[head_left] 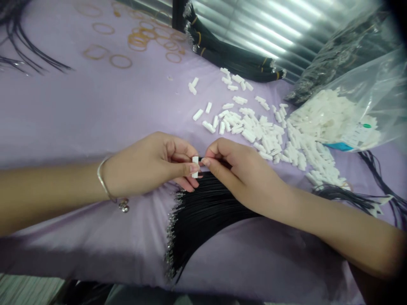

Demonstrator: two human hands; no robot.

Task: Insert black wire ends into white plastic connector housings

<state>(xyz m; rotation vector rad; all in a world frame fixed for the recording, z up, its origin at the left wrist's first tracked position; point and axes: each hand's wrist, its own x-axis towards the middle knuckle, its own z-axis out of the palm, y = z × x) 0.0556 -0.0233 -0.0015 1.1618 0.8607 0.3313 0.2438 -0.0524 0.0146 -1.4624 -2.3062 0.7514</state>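
My left hand (149,165) pinches a small white plastic connector housing (195,167) upright between thumb and fingers. My right hand (241,176) comes in from the other side, its fingertips almost touching the housing and pinching a thin black wire (219,163) beside it. Below both hands fans a dense bundle of black wires (206,212), with small metal crimped terminals (173,228) along its left ends. The wire's tip is hidden by my fingers, so I cannot tell whether it enters the housing.
Loose white connector housings (251,127) lie scattered on a lilac cloth (95,114), beside a clear plastic bag (346,101) full of them. Orange rubber bands (136,42), tied black wire bundles (229,55) and metal blinds (254,29) lie farther back.
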